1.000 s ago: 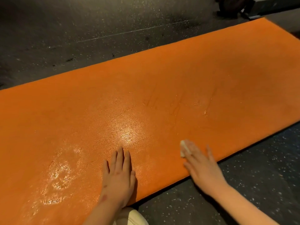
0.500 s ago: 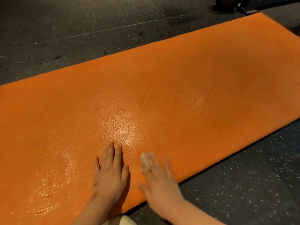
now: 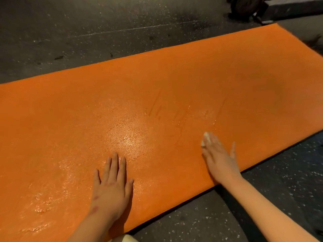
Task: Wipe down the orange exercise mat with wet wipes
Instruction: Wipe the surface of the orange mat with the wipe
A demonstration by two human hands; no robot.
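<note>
Left hand is lying flat-fingered on the orange mat; lower right, right hand's straight fingers are pressing an apparent wipe.

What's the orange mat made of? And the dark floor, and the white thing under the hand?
Orange mat: probably foam or rubber, with a fine pebbly grain that glistens where wet. Floor: looks like dark rubber flooring with pale flecks, or speckled stone. White thing under the right hand: seemingly a soft damp wipe, bunched; too small to be sure.
</note>
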